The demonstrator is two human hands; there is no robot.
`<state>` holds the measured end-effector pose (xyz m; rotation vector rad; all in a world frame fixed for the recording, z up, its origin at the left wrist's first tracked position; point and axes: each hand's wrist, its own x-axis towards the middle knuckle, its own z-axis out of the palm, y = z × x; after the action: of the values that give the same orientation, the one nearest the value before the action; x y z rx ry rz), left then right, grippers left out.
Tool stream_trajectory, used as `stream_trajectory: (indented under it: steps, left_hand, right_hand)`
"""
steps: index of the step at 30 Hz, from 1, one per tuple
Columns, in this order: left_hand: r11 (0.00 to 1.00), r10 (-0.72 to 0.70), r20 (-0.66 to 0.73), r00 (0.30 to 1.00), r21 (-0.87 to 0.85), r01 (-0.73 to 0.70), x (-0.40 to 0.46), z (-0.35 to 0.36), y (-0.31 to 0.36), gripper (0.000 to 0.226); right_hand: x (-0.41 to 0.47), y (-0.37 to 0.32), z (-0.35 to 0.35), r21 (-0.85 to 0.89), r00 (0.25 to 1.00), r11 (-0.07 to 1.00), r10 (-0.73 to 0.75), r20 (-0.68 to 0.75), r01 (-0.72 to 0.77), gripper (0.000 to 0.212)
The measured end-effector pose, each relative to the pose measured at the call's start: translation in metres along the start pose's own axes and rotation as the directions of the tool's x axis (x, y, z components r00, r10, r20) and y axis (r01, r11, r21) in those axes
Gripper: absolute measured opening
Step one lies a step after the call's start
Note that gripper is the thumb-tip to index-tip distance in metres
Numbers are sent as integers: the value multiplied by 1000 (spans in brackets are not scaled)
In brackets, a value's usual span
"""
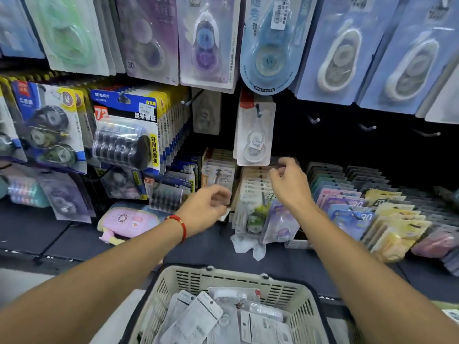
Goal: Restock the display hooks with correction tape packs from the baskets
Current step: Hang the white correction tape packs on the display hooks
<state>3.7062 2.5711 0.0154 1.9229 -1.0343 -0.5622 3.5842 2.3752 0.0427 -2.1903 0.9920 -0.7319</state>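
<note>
Dark shelf (pixel 62 234) (store display)

Two hands show, the left hand (pixel 206 207) and the right hand (pixel 289 184), with one red bracelet (pixel 180 225) on the left wrist. One cream basket (pixel 298 296) sits below, its packs too overlapped to count. One white correction tape pack (pixel 254 130) hangs alone on its hook. Three bare hooks (pixel 367 127) stand to its right, and one more hook (pixel 191 101) to its left. Seven packs front the top row (pixel 206 40). One pink pouch (pixel 129 220) lies on the shelf
</note>
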Motion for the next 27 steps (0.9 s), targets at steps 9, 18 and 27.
stream_trajectory:
  steps: [9, 18, 27]
  left_hand:
    - [723, -280, 439, 854, 682, -114, -98, 46, -96, 36]
    - [765, -466, 405, 787, 632, 128, -179, 131, -162, 42]
    - [853, -436, 115, 892, 368, 370, -168, 119, -163, 26]
  right_hand:
    - [-92, 79, 2, -324, 638, 917, 107, 763, 234, 16]
    - [-235, 180, 105, -463, 488, 776, 232, 841, 429, 73]
    - [-265, 164, 147, -282, 638, 886, -20, 769, 368, 45]
